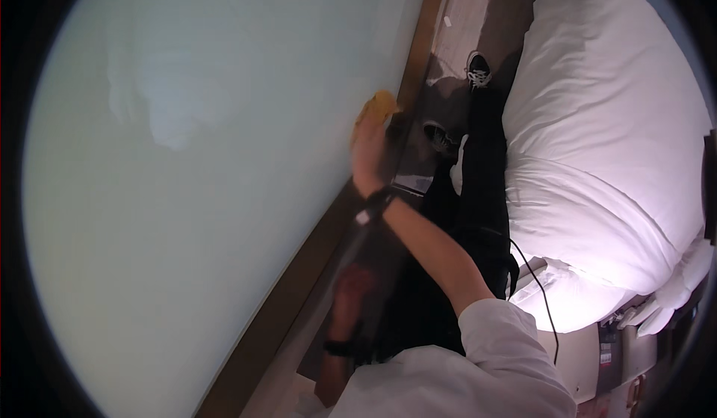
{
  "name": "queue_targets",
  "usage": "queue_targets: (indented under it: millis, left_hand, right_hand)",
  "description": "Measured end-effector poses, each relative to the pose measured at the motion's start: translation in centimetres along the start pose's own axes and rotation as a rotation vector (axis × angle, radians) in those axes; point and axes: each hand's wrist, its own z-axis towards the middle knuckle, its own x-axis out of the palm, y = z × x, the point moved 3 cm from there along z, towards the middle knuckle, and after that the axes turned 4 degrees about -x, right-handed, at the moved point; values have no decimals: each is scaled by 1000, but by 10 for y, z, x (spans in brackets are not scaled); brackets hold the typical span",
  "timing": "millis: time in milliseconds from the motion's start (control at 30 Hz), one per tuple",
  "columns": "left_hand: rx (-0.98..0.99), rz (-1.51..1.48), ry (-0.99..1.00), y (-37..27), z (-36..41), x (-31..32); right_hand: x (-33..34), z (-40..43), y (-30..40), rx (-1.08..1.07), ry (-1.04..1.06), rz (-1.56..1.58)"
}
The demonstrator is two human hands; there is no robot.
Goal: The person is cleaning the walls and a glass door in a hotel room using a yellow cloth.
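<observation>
My right hand point(368, 154) is stretched out in front of me and holds a yellow cloth point(380, 107) against the pale, frosted glass-like panel point(196, 222), near its lower edge. A dark band with a light part circles that wrist. Lower in the view, my left hand point(354, 283) hangs beside my body, over the floor and apart from the panel. It is blurred, so its fingers cannot be made out. A black band sits on the left wrist.
A brown frame rail point(280, 300) edges the panel. To the right lies rumpled white bedding point(605, 110). A black cable point(542, 295) hangs by my hip. My shoes point(478, 70) stand on the floor, where a small white object point(447, 21) lies. Several items point(610, 356) crowd the lower right.
</observation>
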Motion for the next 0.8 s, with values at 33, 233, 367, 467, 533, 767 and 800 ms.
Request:
queue_targets:
  millis: [33,233,367,467,533,767,800]
  left_hand:
    - [30,-66,21,5,5,-21]
    - [245,252,99,-5,11,-21]
    - [-214,34,-32,31,67,-84]
    - [-145,173,-6,57,77,-86]
    - [-104,357,46,69,80,-92]
    - [-46,656,124,87,68,-105]
    - [-66,670,68,79,57,-91]
  right_hand:
    - [6,-29,10,34,56,-36]
    - [11,-178,100,184,315,-8]
    - [18,-253,195,-108,387,-53]
    - [17,-264,220,-520,624,-79]
    - [28,-234,236,-738,581,-77]
    - [62,-63,252,-1394,500,189]
    - [55,-29,241,-1137,564,88]
